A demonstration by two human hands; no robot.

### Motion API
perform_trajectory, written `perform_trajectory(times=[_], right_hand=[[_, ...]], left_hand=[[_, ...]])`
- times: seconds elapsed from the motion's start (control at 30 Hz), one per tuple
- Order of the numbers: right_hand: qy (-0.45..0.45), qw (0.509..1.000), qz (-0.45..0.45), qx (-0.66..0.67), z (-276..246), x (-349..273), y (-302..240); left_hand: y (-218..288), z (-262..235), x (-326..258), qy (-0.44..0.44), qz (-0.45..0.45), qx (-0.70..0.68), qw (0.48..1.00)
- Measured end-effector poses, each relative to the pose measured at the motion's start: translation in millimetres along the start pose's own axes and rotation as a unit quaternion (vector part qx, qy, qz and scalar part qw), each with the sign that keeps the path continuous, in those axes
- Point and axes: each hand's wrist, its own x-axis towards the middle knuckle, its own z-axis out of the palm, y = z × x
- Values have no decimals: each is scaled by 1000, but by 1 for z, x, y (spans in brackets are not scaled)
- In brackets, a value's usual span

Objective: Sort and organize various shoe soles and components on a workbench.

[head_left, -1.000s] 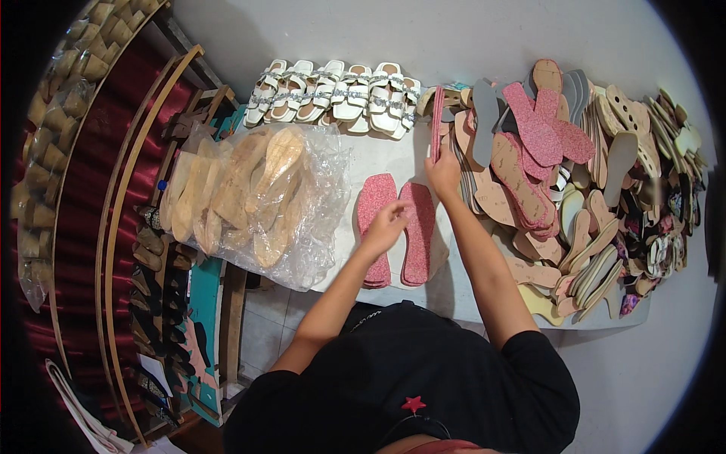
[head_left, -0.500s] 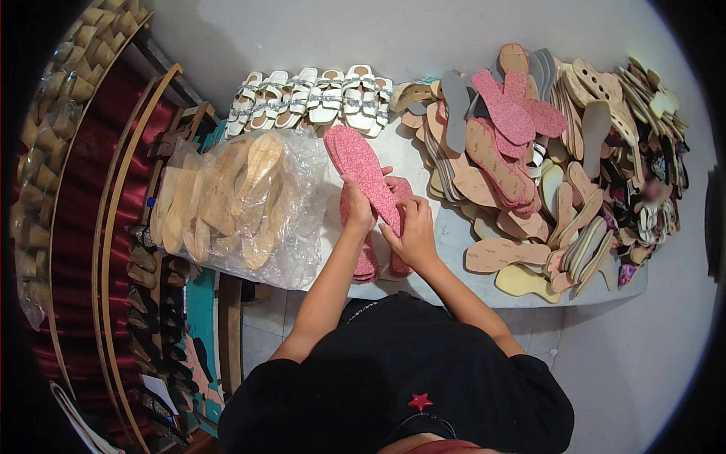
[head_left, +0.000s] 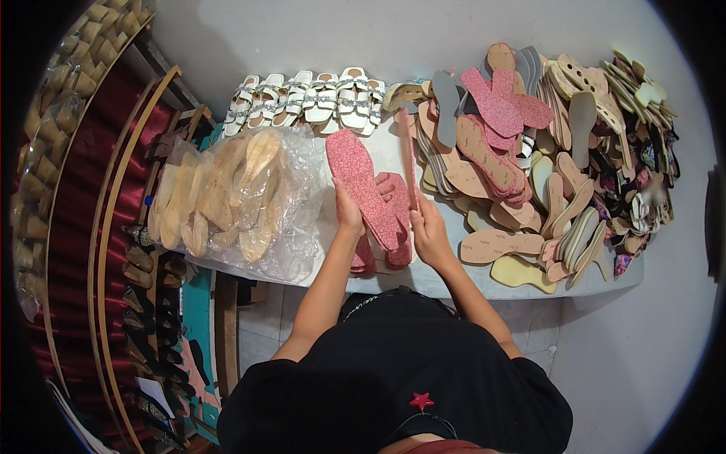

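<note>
My left hand is closed around a pink patterned insole, its patterned face up and its wide end pointing away from me. In my right hand a second pink insole is gripped near its lower end and stands edge-on, apart from the first. Whether the left hand holds one insole or a thin stack, I cannot tell. Below the hands, more pink insoles lie on the table, partly covered by the held one.
A clear plastic bag of wooden shoe lasts lies left on the white table. White sandals line the wall. To the right are heaped insoles, several pink ones on top. A shoe rack stands far left.
My right hand has drawn one pink insole off to the right and turned it on edge. The left hand keeps its insole in nearly the same place.
</note>
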Motion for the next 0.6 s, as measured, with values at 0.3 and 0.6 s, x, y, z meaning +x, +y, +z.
perform_trajectory(times=[0.3,0.6], right_hand=[[-42,993,-17,-108,12,-11,-21],[-47,991,-19,-122,20,-21,-24]], left_hand=[[5,21,-19,-98,33,-50,993],[0,22,-23,-113,-38,-102,988]])
